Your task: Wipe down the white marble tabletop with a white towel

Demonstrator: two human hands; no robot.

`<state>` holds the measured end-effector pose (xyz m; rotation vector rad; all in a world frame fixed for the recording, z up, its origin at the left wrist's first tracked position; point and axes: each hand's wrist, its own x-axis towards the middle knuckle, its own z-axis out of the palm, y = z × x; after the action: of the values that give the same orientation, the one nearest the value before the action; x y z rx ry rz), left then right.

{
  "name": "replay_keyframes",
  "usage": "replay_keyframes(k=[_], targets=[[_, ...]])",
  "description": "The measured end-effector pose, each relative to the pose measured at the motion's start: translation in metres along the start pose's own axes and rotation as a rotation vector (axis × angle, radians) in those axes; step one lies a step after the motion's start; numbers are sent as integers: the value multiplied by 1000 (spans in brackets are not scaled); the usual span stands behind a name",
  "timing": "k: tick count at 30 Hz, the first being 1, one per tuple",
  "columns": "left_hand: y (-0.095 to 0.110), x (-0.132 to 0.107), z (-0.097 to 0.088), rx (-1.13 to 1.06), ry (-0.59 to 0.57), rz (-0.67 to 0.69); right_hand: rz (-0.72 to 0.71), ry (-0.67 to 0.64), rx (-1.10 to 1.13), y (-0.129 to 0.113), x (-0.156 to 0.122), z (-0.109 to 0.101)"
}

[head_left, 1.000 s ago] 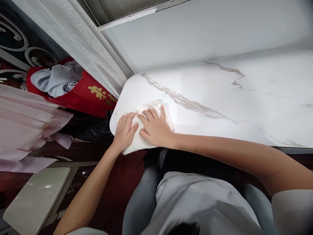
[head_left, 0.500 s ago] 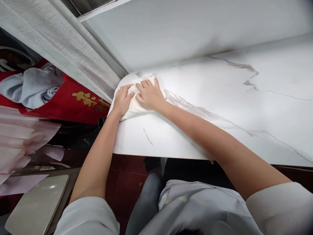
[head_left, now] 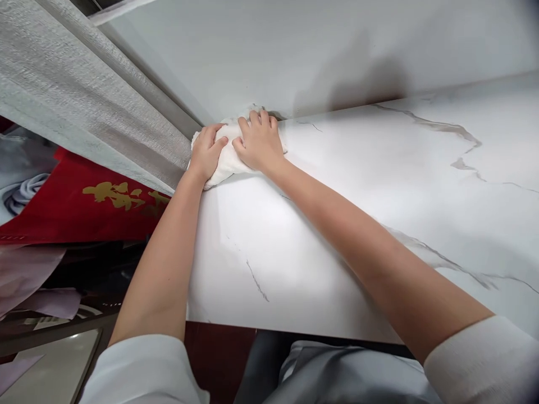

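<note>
A bunched white cloth (head_left: pixel 231 157) lies on the marble-patterned tabletop (head_left: pixel 295 264), in its far left corner. It touches the upright panel behind. My left hand (head_left: pixel 207 151) grips the cloth's left part, thumb apart from the bent fingers. Over the cloth's right part, my right hand (head_left: pixel 260 140) presses down and holds it, its fingers somewhat spread and pointing at the back panel. Both palms hide some of the fabric.
A white panel (head_left: pixel 236 56) rises along the table's back edge. Pale grey textured curtain (head_left: pixel 105 95) hangs at the left end. Beyond it are a red bag (head_left: pixel 96 207) with gold lettering, bluish fabric (head_left: pixel 25 191) and a light board (head_left: pixel 54 359) lower down.
Both hands have pushed the cloth away from me, toward the back panel, into the corner. The view has shifted closer over the table.
</note>
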<state>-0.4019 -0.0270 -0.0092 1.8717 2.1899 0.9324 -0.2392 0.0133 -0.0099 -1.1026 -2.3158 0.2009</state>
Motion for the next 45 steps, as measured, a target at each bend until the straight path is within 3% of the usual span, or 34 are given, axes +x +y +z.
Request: replay_keyframes(k=[4,9,18,23,29,36,45], targets=[[-12,9,-1,6,-5,12,-40,-15,35,3,13,4],[-15,11,-4,4,-8,-5,-60,-122,-3,5,26,5],[-21,-4,-12,-42,34,-30,-115,-162,-22,-9,9,9],[-32,-48,-36,-33,26,-32,-166,-146,35,-42,-23,12],[-34,-115,-60,-74,24,-51,-149,-130,52,-88,-88,-7],[16,-181,-73,166,-41,-139,-181,-145,77,-101,-147,-35],[72,-252,-57,263,-20,18,-328,-172,98,-74,-219,-83]])
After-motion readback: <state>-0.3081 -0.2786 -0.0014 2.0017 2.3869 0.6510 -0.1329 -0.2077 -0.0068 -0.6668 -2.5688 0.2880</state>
